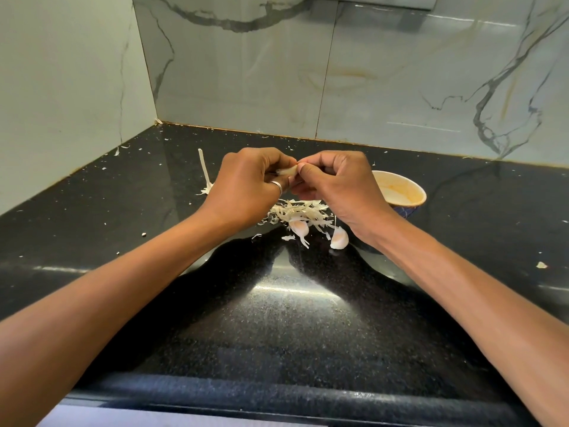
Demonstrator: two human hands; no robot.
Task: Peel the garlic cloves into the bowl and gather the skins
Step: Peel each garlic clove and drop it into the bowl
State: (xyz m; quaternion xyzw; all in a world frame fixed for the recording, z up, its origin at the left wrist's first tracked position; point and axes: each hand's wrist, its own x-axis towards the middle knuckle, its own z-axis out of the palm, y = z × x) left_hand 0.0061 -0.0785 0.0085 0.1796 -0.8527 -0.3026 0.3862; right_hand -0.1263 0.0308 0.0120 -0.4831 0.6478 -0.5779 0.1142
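Left grip: the left hand (246, 186) has its fingers curled in, pinching the garlic clove (286, 171) and steadying it for the other hand.
Right grip: the right hand (335, 183) meets it knuckle to knuckle, thumb and forefinger pressed together on the clove's right end. It looks like a pull at the skin there, though the skin edge itself is hidden.
Clove: held in the air between both hands, above the skins (298, 211). Its long axis runs left to right across the view; which end is the tip, I cannot tell.
Why there: by my reading, peeling over the heap lets the scraps drop where they can be gathered.
Bowl: the bowl (400, 192) sits just beside the right wrist on the desk (277, 318), close for the drop; its contents are partly hidden.
Waiting: two cloves (300, 228) lie at the heap's near edge, skins on.
Stray: a dry stalk (204, 171) lies left of the hands, with flecks scattered toward the wall.
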